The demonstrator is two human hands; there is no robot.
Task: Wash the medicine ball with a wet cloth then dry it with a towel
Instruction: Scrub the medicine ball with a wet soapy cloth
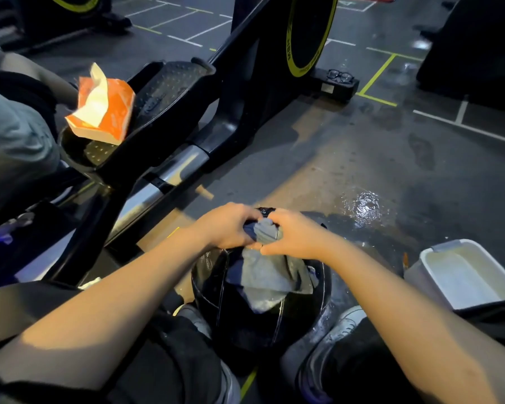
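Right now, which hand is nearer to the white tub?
Right. The right hand grips the cloth over the ball, with the white tub on its side; the left hand sits farther away.

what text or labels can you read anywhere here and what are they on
Nothing reads cleanly.
Yellow ring on the exercise machine's wheel: dark lettering, blurred and at an angle, unreadable.
Sticker on the machine's base block: too small to read.
Oval mark on the medicine ball: glare and blur, unreadable.
Orange and white packet: no legible print.
White tub, grey cloth: no text visible.
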